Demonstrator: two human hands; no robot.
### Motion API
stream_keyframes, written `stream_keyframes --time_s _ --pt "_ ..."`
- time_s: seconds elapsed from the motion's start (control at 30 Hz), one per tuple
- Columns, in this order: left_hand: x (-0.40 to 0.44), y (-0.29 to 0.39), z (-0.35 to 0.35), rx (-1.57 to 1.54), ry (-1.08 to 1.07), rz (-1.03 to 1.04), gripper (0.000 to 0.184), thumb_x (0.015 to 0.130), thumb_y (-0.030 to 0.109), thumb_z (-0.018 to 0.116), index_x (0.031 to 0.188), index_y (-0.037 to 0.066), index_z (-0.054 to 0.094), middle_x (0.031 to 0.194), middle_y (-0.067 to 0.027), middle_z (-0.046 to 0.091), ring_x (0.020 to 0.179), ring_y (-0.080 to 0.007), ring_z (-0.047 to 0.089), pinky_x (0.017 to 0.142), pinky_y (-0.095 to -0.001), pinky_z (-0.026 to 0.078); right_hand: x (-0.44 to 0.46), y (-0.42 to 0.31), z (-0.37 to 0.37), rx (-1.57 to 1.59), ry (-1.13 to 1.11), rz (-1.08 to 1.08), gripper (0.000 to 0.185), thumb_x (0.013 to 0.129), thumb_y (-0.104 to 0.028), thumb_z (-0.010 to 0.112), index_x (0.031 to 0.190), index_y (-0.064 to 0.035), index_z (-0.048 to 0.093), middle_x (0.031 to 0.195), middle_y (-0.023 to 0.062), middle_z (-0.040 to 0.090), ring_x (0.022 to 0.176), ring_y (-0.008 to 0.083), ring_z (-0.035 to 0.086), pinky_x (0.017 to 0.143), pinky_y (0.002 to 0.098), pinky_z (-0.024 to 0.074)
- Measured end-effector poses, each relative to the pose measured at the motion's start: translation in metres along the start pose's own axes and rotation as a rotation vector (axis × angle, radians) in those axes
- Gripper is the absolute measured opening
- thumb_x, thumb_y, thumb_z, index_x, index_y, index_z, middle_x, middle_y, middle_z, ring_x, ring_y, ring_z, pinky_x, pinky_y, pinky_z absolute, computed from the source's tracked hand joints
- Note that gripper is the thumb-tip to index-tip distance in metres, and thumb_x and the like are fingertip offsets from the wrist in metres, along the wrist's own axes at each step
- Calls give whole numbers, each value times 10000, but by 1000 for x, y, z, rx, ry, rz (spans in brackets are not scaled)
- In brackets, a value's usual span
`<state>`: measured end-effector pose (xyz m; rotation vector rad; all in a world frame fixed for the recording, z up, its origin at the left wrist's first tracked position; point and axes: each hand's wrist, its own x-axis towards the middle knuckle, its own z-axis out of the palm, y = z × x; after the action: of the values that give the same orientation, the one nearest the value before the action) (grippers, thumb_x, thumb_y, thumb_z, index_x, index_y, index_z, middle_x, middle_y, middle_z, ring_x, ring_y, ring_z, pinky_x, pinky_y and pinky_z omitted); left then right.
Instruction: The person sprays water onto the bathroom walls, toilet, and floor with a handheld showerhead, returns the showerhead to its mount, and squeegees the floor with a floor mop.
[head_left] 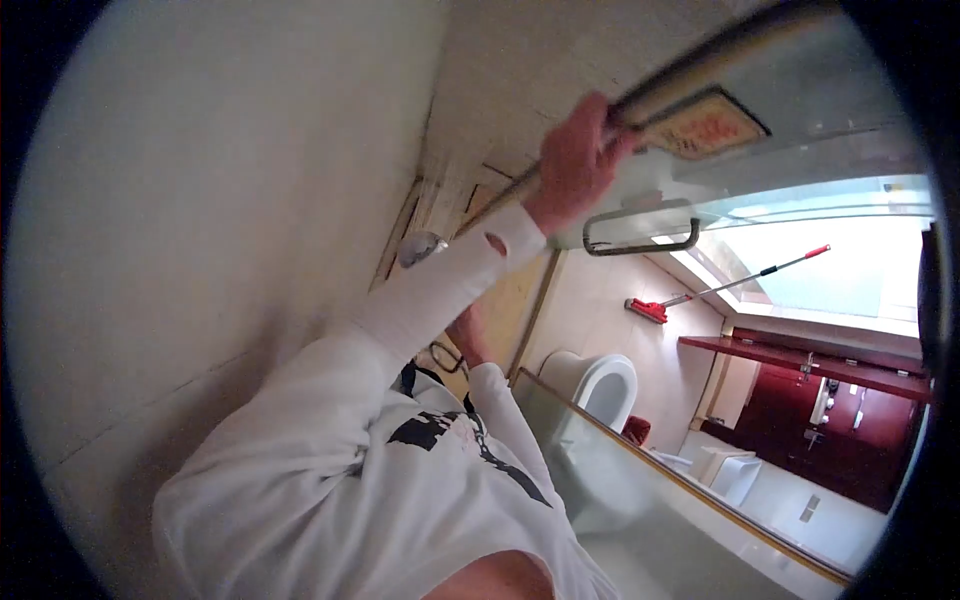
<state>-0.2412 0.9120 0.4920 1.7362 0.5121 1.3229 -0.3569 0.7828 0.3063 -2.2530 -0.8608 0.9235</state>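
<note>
Head view: left hand grips glass panel by its edge — gap toward toilet.

Noted at right of view: white toilet, bowl opening visible, with small red object just beside, too blurred to name. Farther up, mop lying aslant in view, red head near pale wall, grey pole crossing in front of bright window, red grip at far end. Below window, dark red cupboard, pale small items inside, unclear. Nearby, white basin, partly seen, well apart from mop.
</note>
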Motion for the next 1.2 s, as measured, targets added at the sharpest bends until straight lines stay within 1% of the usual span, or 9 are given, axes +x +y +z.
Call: stream_keyframes --time_s 0.3,0.4,0.43,0.5,0.57,0.63,0.77,1.07,1.2 --pt "-90 60 -15 -170 -188 29 216 773 136 557 956 50 481 825 -148 557 699 -336 560 568 -392 444 18 24 37 61 77 -58 307 613 -281 699 723 -43 539 616 102 560 524 217 524 509 365 414" --pt "-112 76 -16 -271 -292 70 281 754 68 546 1026 57 476 932 -144 553 798 -318 564 640 -374 473 9 16 34 12 192 83 317 599 -280 704 679 -35 520 563 94 534 502 207 496 502 351 405" --pt "-117 80 -16 -307 -325 140 330 736 47 547 1056 58 467 988 -149 537 849 -316 554 678 -370 477 7 9 20 61 -30 209 357 643 -297 674 874 -58 542 726 102 608 671 283 582 572 391 436" --pt "-123 89 -20 -349 -370 257 446 685 12 563 1114 45 448 1119 -171 481 955 -312 521 741 -367 483 3 9 23 22 165 122 318 614 -273 685 753 -37 524 641 108 569 589 262 546 538 378 419" --pt "-130 101 -23 -340 -360 277 397 682 17 562 1066 34 462 1073 -152 497 901 -295 531 710 -357 489 0 11 24 -25 361 33 305 584 -249 696 633 -16 507 557 113 530 507 240 510 504 364 401" --pt "-134 107 -23 -299 -345 360 381 654 56 574 1018 10 469 1047 -140 503 829 -269 544 668 -325 500 -1 11 22 2 299 149 330 620 -242 696 841 -50 543 680 101 589 650 283 560 601 390 419" --pt "-139 111 -22 -335 -527 388 449 629 45 569 1061 -24 468 1101 -185 483 938 -322 524 694 -347 499 -4 7 19 62 260 114 309 598 -236 708 778 -38 552 676 116 583 644 287 558 603 399 414" --pt "-144 104 -4 -210 -392 609 448 577 145 608 975 0 465 1034 -185 491 766 -268 572 551 -299 511 9 24 28 26 184 17 314 595 -255 705 735 -20 550 667 142 580 640 319 557 571 412 409" --pt "-144 105 -4 -199 -380 632 417 584 144 605 954 4 473 1010 -183 502 763 -263 573 541 -293 510 8 20 24 74 251 -47 303 565 -214 698 691 -5 518 569 97 528 521 231 510 497 351 403"
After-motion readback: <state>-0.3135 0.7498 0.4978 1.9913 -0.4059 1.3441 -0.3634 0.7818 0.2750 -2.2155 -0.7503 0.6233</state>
